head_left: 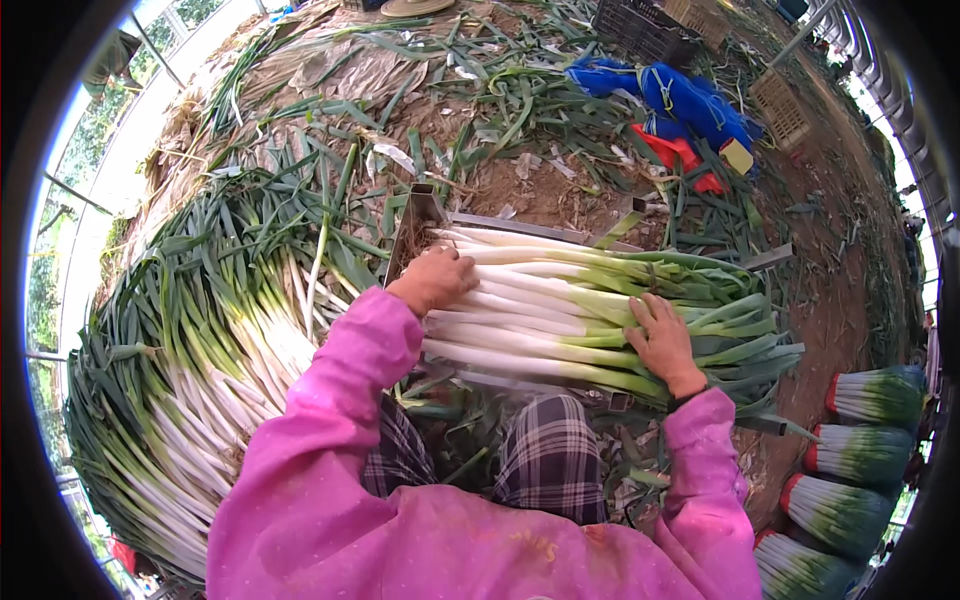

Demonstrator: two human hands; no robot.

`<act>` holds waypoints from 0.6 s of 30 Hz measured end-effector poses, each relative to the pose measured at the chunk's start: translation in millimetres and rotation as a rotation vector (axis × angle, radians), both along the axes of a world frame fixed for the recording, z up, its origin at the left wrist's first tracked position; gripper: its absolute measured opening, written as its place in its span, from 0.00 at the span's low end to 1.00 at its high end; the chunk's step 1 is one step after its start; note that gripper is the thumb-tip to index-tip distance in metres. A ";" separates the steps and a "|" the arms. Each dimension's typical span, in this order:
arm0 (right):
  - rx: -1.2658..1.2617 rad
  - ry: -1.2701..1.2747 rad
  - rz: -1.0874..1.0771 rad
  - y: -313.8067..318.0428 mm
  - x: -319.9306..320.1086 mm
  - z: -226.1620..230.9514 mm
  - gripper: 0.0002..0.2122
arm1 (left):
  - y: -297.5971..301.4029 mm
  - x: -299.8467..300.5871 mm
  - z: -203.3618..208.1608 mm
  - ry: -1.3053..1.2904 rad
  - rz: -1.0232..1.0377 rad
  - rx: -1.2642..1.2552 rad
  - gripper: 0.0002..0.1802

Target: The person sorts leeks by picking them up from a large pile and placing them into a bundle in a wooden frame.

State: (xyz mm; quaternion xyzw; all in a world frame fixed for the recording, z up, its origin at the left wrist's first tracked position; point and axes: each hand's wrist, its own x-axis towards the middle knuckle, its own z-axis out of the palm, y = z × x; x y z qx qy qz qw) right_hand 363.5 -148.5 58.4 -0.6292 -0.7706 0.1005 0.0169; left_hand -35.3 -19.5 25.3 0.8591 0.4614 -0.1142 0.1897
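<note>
A thick layer of leeks [545, 305] lies lengthwise in a metal frame [405, 235], white root ends to the left and green leaves to the right. My left hand [437, 277] is at the root ends, its fingers bent together over the white stems; their undersides are hidden. Farther right, my right hand [664, 342] rests flat across the stems where white turns green, fingers stretched out. Both hands touch the leeks from above.
A large heap of loose leeks [190, 370] spreads along my left. Several tied bundles [862, 452] with red bands stand at the right. Blue netting [680, 100], a red cloth [670, 150] and a black crate [645, 32] lie beyond the frame, among scattered leaves on the soil.
</note>
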 end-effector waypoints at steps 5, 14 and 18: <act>-0.012 -0.090 -0.036 -2.6 -3.5 -3.4 0.28 | -14.2 -3.1 -3.8 -0.069 -0.179 0.034 0.19; -0.062 -0.131 0.035 4.8 2.4 -18.0 0.30 | -74.0 -155.3 79.8 -0.770 0.617 0.047 0.18; -0.143 -0.202 -0.012 6.1 1.5 -14.6 0.30 | -178.3 -270.1 2.4 -0.472 1.129 0.294 0.15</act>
